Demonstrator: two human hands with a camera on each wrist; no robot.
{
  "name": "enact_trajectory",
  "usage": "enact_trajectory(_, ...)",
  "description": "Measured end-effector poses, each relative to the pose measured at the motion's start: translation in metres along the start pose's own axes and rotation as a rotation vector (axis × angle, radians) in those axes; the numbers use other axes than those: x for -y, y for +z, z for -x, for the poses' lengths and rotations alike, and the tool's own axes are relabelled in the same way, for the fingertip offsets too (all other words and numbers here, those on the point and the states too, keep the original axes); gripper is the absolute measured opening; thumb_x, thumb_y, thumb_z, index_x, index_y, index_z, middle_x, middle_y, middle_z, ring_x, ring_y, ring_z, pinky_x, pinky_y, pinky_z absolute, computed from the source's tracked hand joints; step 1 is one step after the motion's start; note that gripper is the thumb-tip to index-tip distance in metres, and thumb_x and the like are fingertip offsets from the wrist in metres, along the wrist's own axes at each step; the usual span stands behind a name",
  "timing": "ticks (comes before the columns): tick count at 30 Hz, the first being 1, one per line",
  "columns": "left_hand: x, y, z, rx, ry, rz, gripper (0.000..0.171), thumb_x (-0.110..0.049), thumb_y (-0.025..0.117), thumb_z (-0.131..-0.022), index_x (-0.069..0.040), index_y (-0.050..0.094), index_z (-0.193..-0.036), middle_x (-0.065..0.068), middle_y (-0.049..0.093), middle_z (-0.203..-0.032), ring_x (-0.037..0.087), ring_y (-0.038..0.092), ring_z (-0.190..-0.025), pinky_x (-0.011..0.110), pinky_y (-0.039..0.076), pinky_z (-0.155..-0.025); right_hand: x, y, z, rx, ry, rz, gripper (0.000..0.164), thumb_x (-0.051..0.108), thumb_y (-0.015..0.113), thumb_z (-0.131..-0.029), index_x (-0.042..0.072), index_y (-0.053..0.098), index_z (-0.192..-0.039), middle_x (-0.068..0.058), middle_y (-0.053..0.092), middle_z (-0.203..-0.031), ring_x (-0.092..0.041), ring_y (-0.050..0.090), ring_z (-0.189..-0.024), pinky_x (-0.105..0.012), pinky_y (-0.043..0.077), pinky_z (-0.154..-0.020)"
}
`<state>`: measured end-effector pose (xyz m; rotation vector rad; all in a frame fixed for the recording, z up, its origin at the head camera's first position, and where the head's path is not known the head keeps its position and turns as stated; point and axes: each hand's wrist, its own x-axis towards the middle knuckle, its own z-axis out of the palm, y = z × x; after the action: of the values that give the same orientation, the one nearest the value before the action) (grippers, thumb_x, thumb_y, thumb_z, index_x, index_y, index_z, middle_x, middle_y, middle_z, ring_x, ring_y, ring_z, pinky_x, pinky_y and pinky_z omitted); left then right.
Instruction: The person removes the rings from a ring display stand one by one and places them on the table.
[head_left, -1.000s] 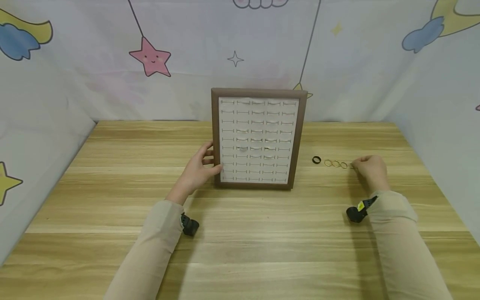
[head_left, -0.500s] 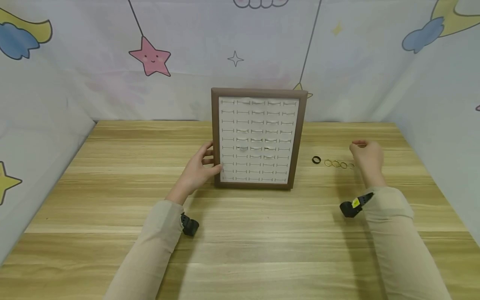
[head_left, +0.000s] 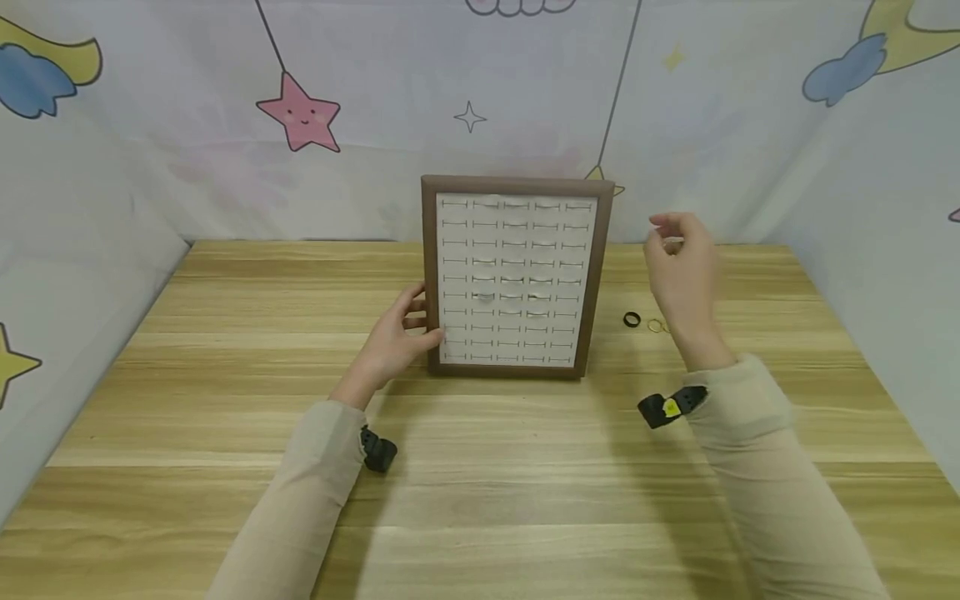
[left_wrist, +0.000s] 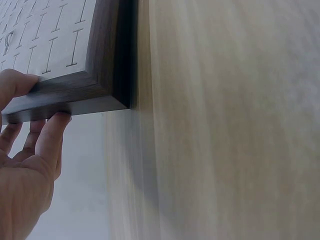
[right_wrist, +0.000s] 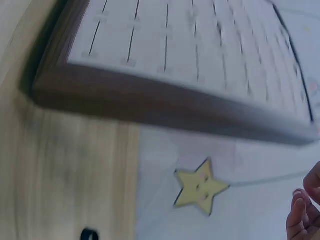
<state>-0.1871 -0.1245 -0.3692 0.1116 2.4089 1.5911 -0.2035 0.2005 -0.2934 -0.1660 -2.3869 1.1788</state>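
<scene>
A ring display board (head_left: 431,250) with a brown frame and rows of slits in a white pad stands upright on the table. A few slits seem to hold rings. My left hand (head_left: 390,340) grips its left side, thumb on the front edge and fingers against the side. Raised to the right of the board, my right hand (head_left: 684,267) has thumb and fingertips drawn together; I cannot tell whether a ring is between them. Below that hand lie a black ring (head_left: 632,325) and a gold ring (head_left: 656,332), with other gold rings hidden behind the hand.
The wood-grain table (head_left: 480,483) reaches back to a white cloth (head_left: 375,183) printed with stars and moons. Each forearm, in a beige sleeve (head_left: 750,467), carries a black wrist camera (head_left: 380,451).
My right hand has lifted from the right end of the ring row and moved up and left toward the board. My left hand and the board have stayed put.
</scene>
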Motion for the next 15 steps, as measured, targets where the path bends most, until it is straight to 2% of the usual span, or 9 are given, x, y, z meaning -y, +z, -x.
enact_trajectory(4, -0.001, 0.0, 0.0, 0.002, 0.001, 0.004, 0.078, -0.009, 0.062, -0.091, -0.014, 0.016, -0.154, 0.018, 0.035, -0.15, 0.038, 0.041, -0.135, 0.05, 0.043, -0.106, 0.023, 0.015, 0.01, 0.003, -0.168, -0.061, 0.025, 0.005, 0.049, -0.094, -0.003, 0.063, -0.112, -0.015, 0.062, -0.101, -0.003, 0.047, -0.072, -0.012, 0.037, -0.061)
enact_trajectory(8, -0.002, 0.0, 0.0, 0.004, -0.003, 0.006, 0.079, -0.01, 0.062, -0.091, -0.014, 0.015, -0.154, 0.018, 0.035, -0.15, 0.037, 0.04, -0.135, 0.05, 0.043, -0.106, 0.042, 0.032, 0.023, 0.078, -0.288, -0.053, 0.022, 0.002, 0.053, -0.091, -0.005, 0.063, -0.109, -0.018, 0.063, -0.101, -0.013, 0.05, -0.075, -0.012, 0.037, -0.062)
enact_trajectory(12, -0.001, 0.0, 0.0, 0.007, -0.005, 0.003, 0.079, -0.011, 0.062, -0.091, -0.015, 0.014, -0.154, 0.018, 0.034, -0.15, 0.037, 0.04, -0.135, 0.05, 0.044, -0.105, 0.053, 0.049, 0.035, 0.177, -0.389, 0.012, 0.019, 0.003, 0.056, -0.091, -0.003, 0.064, -0.108, -0.016, 0.065, -0.101, -0.022, 0.056, -0.076, -0.021, 0.042, -0.063)
enact_trajectory(15, 0.0, 0.001, 0.0, 0.008, -0.003, 0.0, 0.079, -0.011, 0.062, -0.091, -0.014, 0.014, -0.154, 0.018, 0.034, -0.15, 0.038, 0.04, -0.135, 0.051, 0.044, -0.105, 0.056, 0.061, 0.043, 0.246, -0.437, 0.056, 0.018, 0.005, 0.056, -0.091, 0.0, 0.064, -0.107, -0.014, 0.065, -0.103, -0.024, 0.058, -0.081, -0.03, 0.049, -0.067)
